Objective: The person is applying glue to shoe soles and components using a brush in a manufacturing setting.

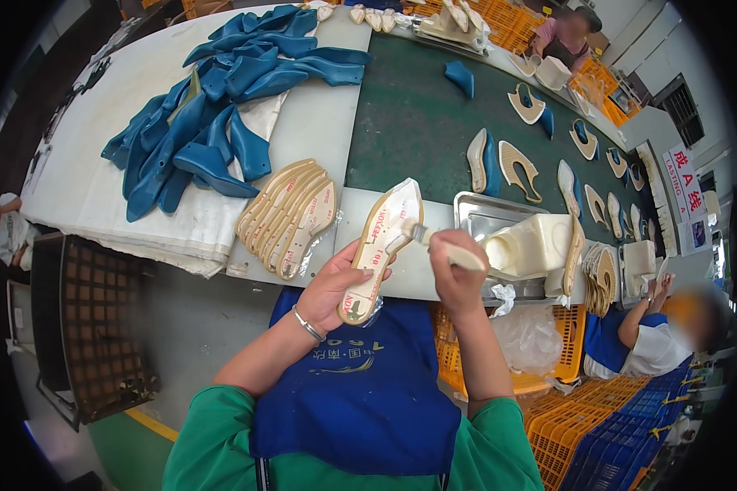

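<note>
My left hand (336, 283) is closed around the heel end of a pale shoe insole (395, 214) with red print, its wide toe end pointing away from me. In my right hand (458, 278) is a flat brush (465, 256) with a light handle. The bristle end of the brush rests at the right edge of the insole, near its middle. A fanned stack of similar insoles (291, 214) lies on the table just left of my hands. To the right, a cream plastic container (534, 245) with a round opening sits in a metal tray (475, 199).
Blue shoe lasts (209, 168) are heaped on white cloth at the left. Beyond the table edge, a green conveyor belt (405, 123) carries lasts and insoles. Orange crates (569, 409) stand at lower right. A co-worker (643, 335) stands at right, another person (558, 41) across the belt.
</note>
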Motion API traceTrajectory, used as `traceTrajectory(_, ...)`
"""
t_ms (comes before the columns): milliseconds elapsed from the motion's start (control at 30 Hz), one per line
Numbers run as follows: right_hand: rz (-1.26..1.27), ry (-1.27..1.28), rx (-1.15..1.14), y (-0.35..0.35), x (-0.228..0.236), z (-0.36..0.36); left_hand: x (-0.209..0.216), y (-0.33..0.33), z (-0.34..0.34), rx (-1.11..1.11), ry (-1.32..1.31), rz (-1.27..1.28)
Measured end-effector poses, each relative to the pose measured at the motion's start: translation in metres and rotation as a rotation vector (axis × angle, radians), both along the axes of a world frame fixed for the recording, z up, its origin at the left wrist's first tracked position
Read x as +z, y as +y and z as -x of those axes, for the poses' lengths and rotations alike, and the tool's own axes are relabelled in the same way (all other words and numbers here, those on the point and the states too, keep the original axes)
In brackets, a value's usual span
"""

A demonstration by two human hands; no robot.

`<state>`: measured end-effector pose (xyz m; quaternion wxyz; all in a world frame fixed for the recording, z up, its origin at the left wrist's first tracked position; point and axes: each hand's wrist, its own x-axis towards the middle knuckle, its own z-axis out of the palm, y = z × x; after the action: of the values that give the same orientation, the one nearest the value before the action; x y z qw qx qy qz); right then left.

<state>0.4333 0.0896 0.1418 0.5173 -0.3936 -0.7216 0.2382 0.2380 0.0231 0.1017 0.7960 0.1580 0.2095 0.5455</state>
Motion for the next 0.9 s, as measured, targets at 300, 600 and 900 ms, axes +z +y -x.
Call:
traceTrajectory(300,0.152,0.106,0.172,0.011,-0.009,0.009,-0.001,-0.002,-0.003,0.012,0.068,0.011)
traceTrajectory(600,-0.258,-0.178,0.202,0.003,0.009,0.022,0.005,-0.003,-0.002,0.026,0.265,0.014)
traceTrajectory(900,-0.219,-0.18,0.25,0.0,0.011,0.029,0.0,-0.001,-0.008,0.101,0.349,0.004)
